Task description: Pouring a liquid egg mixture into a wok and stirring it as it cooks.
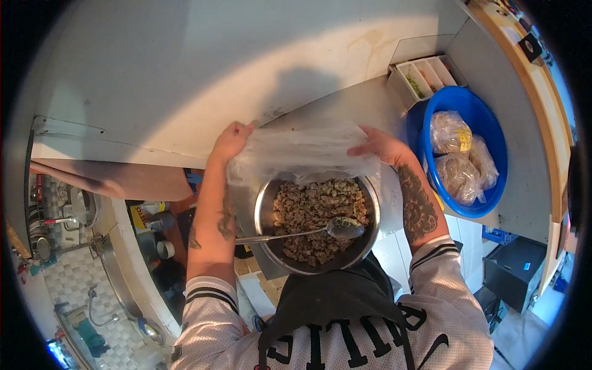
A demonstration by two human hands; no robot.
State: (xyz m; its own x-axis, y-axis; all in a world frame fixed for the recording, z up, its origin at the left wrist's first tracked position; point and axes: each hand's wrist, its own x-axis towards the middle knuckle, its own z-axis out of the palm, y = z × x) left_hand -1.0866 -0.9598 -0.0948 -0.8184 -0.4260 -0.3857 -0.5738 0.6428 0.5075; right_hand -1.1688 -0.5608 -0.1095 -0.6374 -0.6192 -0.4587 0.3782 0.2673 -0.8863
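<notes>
Between my two hands a clear plastic bag (300, 148) is stretched out, just beyond a steel bowl (375, 203). My left hand (232, 141) pinches the bag's left end with curled fingers. At the other end my right hand (377, 145) has its fingers spread against the plastic; whether they grip it is unclear. Cooked ground meat (319, 203) with green bits fills much of the bowl. A large metal spoon (344, 228) lies on the meat, its handle reaching over the bowl's left rim and passing by my left forearm.
At the right stands a blue plastic tub (430, 171) with several filled plastic bags (455, 173). Behind it is a white divided container (402, 85) of chopped ingredients on the steel counter (365, 99). A white wall (222, 83) rises beyond my hands. A sink (120, 273) is at the left.
</notes>
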